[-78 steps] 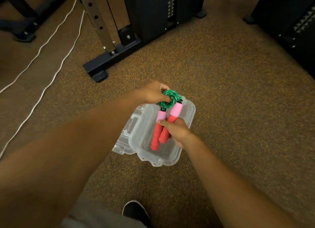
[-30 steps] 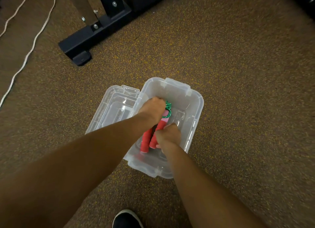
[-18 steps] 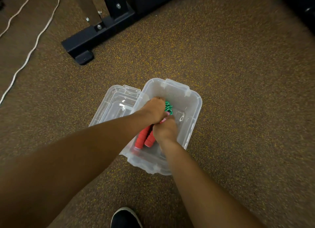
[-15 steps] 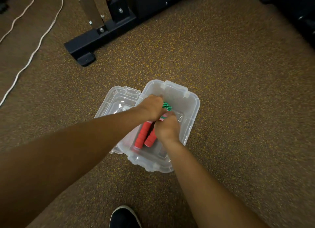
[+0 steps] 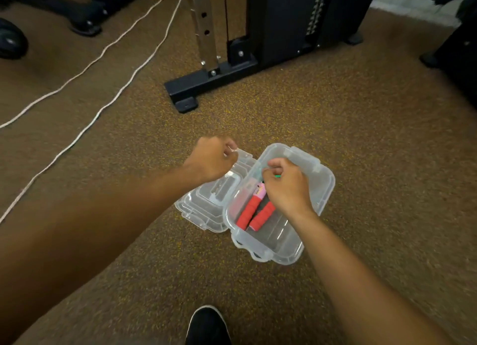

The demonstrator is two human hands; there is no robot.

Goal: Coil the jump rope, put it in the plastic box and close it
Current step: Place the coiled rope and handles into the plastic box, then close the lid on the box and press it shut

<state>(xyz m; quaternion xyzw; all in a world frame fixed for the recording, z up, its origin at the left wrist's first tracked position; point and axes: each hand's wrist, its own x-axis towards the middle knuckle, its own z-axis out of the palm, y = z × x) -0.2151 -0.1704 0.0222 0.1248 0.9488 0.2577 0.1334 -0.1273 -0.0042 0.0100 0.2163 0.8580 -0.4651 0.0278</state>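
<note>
**Rope in box, lid open**

On the carpet (image 5: pixel 361 138), the left hand (image 5: pixel 210 158) pinches the far edge of the lid (image 5: pixel 206 210), which lies flat beside the box (image 5: pixel 324 197). The rope (image 5: pixel 251 210) lies inside the box, red handles side by side. The right hand (image 5: pixel 286 187) is curled over its green coil.

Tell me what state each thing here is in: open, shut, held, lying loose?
Clear plastic box: open, on the carpet.
Clear hinged lid: folded out flat beside the box, far edge pinched.
Jump rope with red foam handles: inside the box, handles side by side, green cord mostly hidden.
Left hand: closed on the lid's edge.
Right hand: curled over the rope's coiled end; grip unclear.
Thin white cord: lying loose on the carpet.
</note>
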